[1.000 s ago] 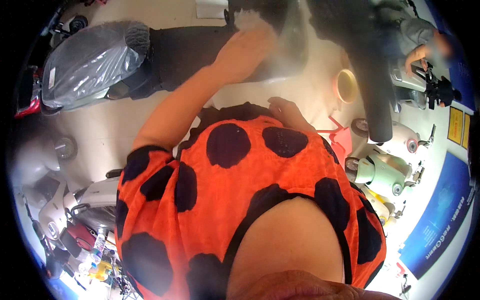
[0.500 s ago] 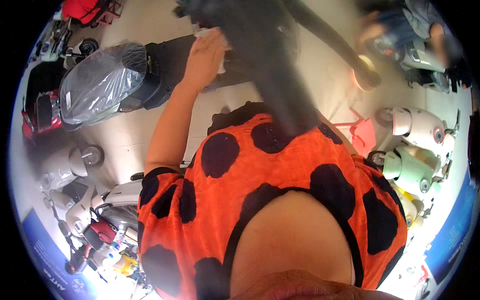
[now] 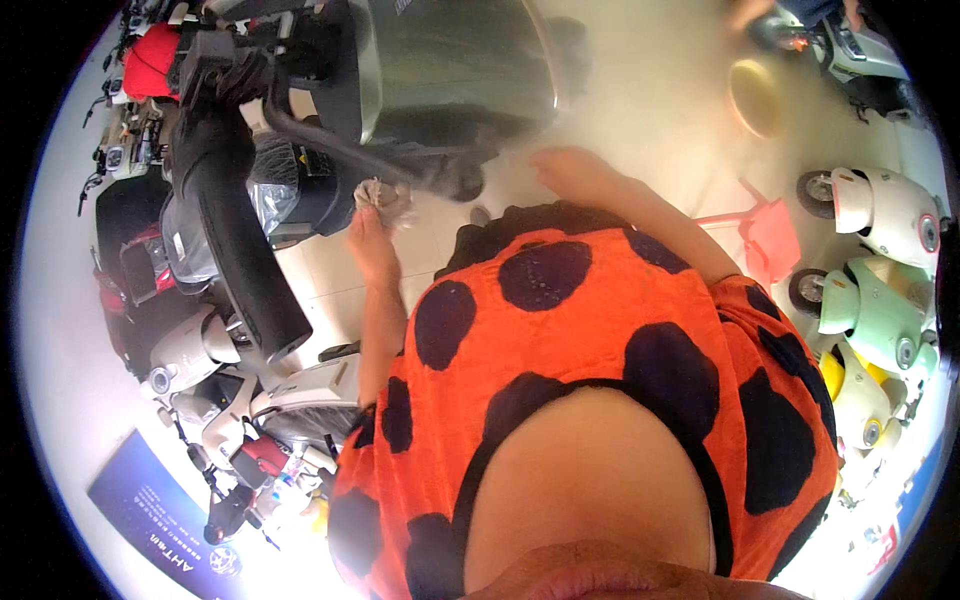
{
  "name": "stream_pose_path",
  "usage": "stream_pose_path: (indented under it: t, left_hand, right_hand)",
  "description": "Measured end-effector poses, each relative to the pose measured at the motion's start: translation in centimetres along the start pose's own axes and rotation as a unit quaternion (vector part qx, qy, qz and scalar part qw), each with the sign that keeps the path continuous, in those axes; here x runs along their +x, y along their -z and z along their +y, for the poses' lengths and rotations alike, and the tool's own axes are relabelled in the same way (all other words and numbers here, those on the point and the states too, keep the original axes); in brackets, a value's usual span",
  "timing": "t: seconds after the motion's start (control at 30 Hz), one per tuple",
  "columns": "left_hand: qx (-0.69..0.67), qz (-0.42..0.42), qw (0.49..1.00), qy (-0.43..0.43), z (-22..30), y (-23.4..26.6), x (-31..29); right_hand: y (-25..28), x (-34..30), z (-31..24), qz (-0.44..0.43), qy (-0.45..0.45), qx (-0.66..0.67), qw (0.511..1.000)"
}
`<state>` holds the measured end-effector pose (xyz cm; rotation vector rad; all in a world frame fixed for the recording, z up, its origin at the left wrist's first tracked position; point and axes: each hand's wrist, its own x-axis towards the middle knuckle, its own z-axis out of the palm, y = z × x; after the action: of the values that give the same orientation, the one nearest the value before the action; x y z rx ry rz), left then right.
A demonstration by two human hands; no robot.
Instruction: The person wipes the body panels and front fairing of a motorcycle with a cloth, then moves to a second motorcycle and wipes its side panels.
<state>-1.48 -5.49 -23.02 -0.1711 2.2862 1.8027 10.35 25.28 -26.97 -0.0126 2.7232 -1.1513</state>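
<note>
My left hand [image 3: 371, 238] is shut on a crumpled grey cloth [image 3: 383, 194], held against the lower front of a dark scooter [image 3: 450, 70]. The scooter's black handlebar grip [image 3: 240, 255] juts out just left of that hand. My right hand [image 3: 567, 168] reaches forward beside the scooter's dark body, blurred, with nothing seen in it. My orange dress with black spots [image 3: 590, 340] fills the lower middle of the view and hides what is below.
White [image 3: 885, 210], pale green [image 3: 880, 315] and yellow [image 3: 860, 395] scooters stand in a row at the right. A red dustpan-like thing [image 3: 772, 240] and a yellow basin [image 3: 757, 95] lie on the pale floor. Another person's hand [image 3: 745, 12] shows at the top right. More scooters [image 3: 200, 350] crowd the left.
The view has swung, bringing the dark scooter close. My left hand with the cloth has come down and nearer to me. My right hand now stretches forward beside the scooter.
</note>
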Motion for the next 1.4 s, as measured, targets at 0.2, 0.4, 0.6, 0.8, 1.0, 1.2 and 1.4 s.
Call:
stream_pose_path:
  t: [0.2, 0.4, 0.6, 0.8, 1.0, 1.2, 1.4]
  left_hand:
    - [-0.373, -0.21, 0.901, 0.074, 5.8, -7.1, -2.6]
    - [-0.43, -0.322, 0.837, 0.103, 8.7, -11.7, -2.8]
    - [-0.38, -0.358, 0.848, 0.09, 7.6, -12.1, -1.0]
    - [-0.178, -0.233, 0.95, -0.108, 7.3, -6.2, 0.9]
    - [-0.127, -0.05, 0.984, -0.114, 10.7, -4.1, 3.0]
    - [0.218, -0.021, 0.925, -0.311, 7.1, -4.4, 8.4]
    - [0.288, 0.05, 0.93, -0.224, 10.8, -4.5, 12.4]
  right_hand:
    - [4.4, 1.0, -5.0, 0.09, 0.103, 0.25, 0.959]
    - [6.0, 1.8, -8.8, 0.136, 0.107, 0.325, 0.93]
    - [6.0, 3.2, -8.1, 0.081, -0.034, 0.405, 0.91]
    - [5.2, 4.9, -11.4, 0.081, 0.016, 0.439, 0.894]
    - [3.2, 6.2, -7.5, 0.085, -0.055, 0.398, 0.912]
    - [4.7, 7.5, -5.0, 0.037, 0.015, 0.239, 0.97]
    - [6.1, 7.2, -3.6, -0.035, 0.053, 0.161, 0.985]
